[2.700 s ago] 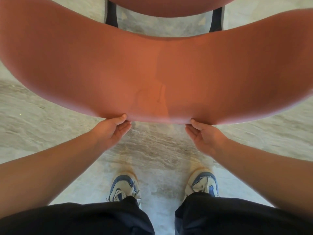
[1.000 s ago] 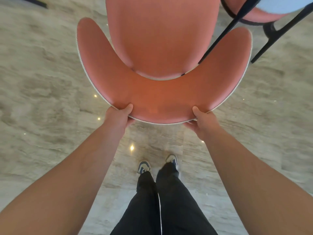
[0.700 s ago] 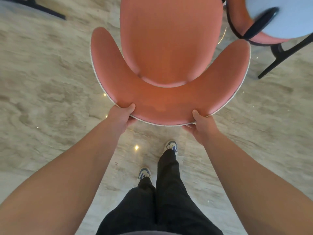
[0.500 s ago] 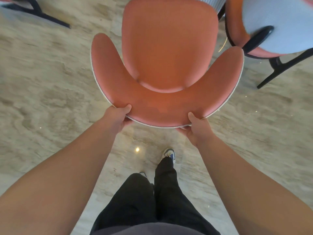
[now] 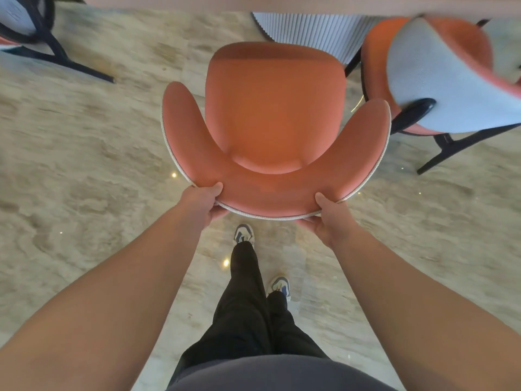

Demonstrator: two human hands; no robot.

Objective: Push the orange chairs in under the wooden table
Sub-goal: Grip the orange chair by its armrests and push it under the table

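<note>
At the far left edge of the floor [image 5: 84, 153], in the top corner, part of another chair [image 5: 25, 26] shows: a pale back shell on a black frame, cut off by the picture's edge. Moving right, the left hand [image 5: 201, 203] grips the curved back rim of the orange chair [image 5: 276, 117], thumb lying on the orange inner face and fingers curled under the pale piped edge. The chair stands in the middle of the floor, its seat running straight away from the person toward the table edge [image 5: 282, 2], a pinkish-brown band across the top of the view. Beneath that band a ribbed grey table base [image 5: 313, 28] sits just beyond the seat's front. The right hand [image 5: 329, 217] grips the same rim further right, thumb on top, fingers wrapped beneath. Both hands sit about evenly either side of the chair's centre line, so neither is clearly nearer. The seat's front looks near the table but not yet under it; my judgement is that the push should go straight ahead along the seat's long axis. At the right, a second orange chair [image 5: 439, 80] with a pale back stands close beside, its black leg near the armrest, which could catch.
</note>
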